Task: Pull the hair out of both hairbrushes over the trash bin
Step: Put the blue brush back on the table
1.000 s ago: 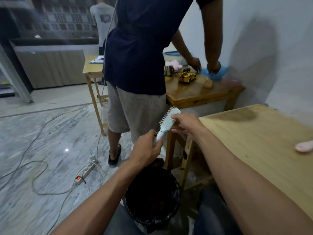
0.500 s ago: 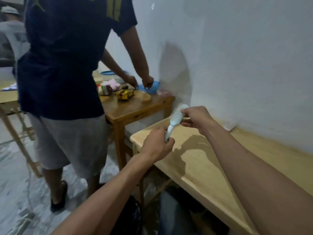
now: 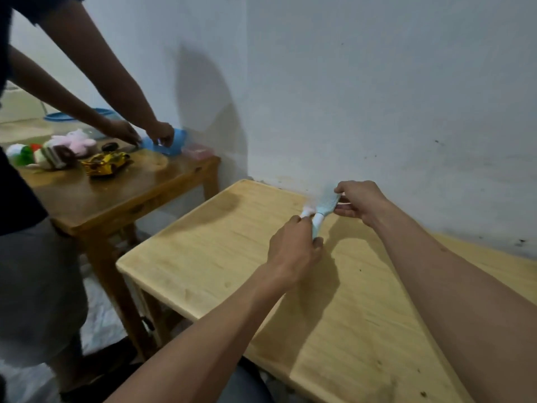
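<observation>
A light blue hairbrush (image 3: 327, 205) is held low over the pale wooden table (image 3: 220, 257), close to the white wall. My left hand (image 3: 293, 251) is closed around its handle. My right hand (image 3: 363, 202) pinches the far end of the brush head. Just left of the brush, a blurred pale pink object (image 3: 307, 211) lies on the table by my left fingertips; I cannot tell what it is. The trash bin is out of view.
Another person (image 3: 37, 286) stands at the left, both hands on a blue item (image 3: 171, 144) on a darker wooden table (image 3: 122, 196). That table holds plush toys (image 3: 72, 144) and a gold toy car (image 3: 106, 165). The white wall (image 3: 377, 97) runs behind both tables.
Both hands have carried the blue brush from above the trash bin rightwards to the pale table by the wall. The view swung with them and the bin has left the frame.
</observation>
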Motion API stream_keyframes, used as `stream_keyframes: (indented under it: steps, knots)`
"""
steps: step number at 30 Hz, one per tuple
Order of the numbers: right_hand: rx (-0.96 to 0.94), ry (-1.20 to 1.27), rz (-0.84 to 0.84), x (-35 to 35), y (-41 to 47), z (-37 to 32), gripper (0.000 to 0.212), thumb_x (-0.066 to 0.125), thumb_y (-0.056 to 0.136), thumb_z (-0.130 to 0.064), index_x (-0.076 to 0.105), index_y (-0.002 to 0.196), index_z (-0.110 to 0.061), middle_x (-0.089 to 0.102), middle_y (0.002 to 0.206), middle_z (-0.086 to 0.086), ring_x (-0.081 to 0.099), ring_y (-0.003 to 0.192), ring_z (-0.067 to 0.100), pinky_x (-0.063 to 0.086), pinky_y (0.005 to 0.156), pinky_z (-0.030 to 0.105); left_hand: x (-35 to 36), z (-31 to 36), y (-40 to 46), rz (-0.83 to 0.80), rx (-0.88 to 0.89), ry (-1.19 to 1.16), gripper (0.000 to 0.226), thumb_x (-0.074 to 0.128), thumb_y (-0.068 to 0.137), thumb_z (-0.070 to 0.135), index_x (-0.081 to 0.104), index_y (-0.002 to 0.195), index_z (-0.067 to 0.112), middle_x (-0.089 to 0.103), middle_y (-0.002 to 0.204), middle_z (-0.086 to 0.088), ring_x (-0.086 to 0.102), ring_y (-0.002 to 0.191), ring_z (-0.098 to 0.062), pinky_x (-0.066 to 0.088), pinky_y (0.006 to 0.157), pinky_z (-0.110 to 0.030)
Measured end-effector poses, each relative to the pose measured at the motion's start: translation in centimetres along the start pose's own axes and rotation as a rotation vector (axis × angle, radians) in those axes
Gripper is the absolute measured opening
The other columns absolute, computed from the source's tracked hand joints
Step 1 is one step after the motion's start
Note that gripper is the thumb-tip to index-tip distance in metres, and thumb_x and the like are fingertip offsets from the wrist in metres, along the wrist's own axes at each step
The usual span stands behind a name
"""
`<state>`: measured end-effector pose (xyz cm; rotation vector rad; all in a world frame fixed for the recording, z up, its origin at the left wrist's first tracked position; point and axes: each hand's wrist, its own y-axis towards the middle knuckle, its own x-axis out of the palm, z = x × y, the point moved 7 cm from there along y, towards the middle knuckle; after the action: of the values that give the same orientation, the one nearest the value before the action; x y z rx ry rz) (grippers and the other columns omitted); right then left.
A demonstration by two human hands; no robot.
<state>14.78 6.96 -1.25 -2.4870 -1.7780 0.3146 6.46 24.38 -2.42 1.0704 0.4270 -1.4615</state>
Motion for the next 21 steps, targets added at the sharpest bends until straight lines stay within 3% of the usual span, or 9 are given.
stream_keyframes:
  steps: [2,4,7,13,17,19,21]
  knots:
    - [0.031,-0.023,0.035,-1.0,1.1,1.0,0.006,0.061,0.092,-0.004,0.060,0.094,0.002,0.066,0.091,0.018,0.068,0.067,0.028,0.062,0.055,0.033,1.5,0.5,0.8,-0.036,0.020,0.022,0.032,0.060,0.091,0.027,0.063,0.119,0.010,0.063,0.124,-0.009,0.061,0.101,-0.032,0.043,0.069,-0.036]
    - [0.054,-0.043,0.062,-1.6,2.1,2.0,0.006,0.061,0.091,-0.003,0.058,0.087,0.000,0.064,0.081,0.017,0.064,0.061,0.027,0.060,0.047,0.032,2.7,0.7,1.4,-0.070,0.011,0.032,0.022,0.061,0.091,0.025,0.066,0.103,0.007,0.065,0.121,-0.010,0.061,0.102,-0.033,0.043,0.070,-0.037]
    - [0.059,-0.067,0.104,-2.4,3.6,3.1,0.007,0.061,0.087,-0.001,0.056,0.081,0.000,0.056,0.071,0.017,0.056,0.054,0.027,0.047,0.037,0.025,4.2,1.0,2.1,-0.097,0.017,0.058,0.021,0.058,0.094,0.022,0.066,0.106,0.007,0.066,0.111,-0.013,0.061,0.103,-0.032,0.046,0.075,-0.040]
    - [0.099,-0.109,0.154,-2.6,6.8,5.1,0.005,0.061,0.087,0.002,0.060,0.083,0.005,0.066,0.094,0.026,0.069,0.065,0.030,0.050,0.038,0.023,5.1,0.7,3.8,-0.064,0.024,0.118,0.021,0.056,0.096,0.017,0.067,0.112,0.009,0.065,0.109,-0.013,0.057,0.107,-0.032,0.046,0.078,-0.041]
    - [0.078,-0.135,0.186,-2.4,8.0,4.9,0.005,0.064,0.085,0.001,0.063,0.086,0.006,0.068,0.093,0.025,0.067,0.059,0.027,0.044,0.034,0.018,5.6,0.9,4.9,-0.045,0.068,0.181,0.026,0.050,0.097,0.012,0.065,0.118,0.013,0.062,0.110,-0.013,0.054,0.111,-0.030,0.037,0.071,-0.038]
    - [0.069,-0.149,0.203,-2.6,8.6,5.0,0.015,0.067,0.084,-0.002,0.068,0.093,0.010,0.073,0.095,0.022,0.072,0.062,0.026,0.050,0.039,0.020,5.9,0.8,5.3,-0.043,0.058,0.190,0.025,0.050,0.098,0.011,0.063,0.119,0.012,0.059,0.116,-0.014,0.053,0.110,-0.030,0.037,0.071,-0.037]
    - [0.066,-0.151,0.225,-2.8,9.1,5.2,0.022,0.069,0.082,-0.005,0.071,0.095,0.012,0.077,0.095,0.023,0.077,0.069,0.027,0.061,0.054,0.028,6.1,1.0,5.3,-0.045,0.065,0.218,0.027,0.048,0.098,0.008,0.062,0.122,0.010,0.057,0.119,-0.014,0.052,0.111,-0.031,0.036,0.072,-0.036]
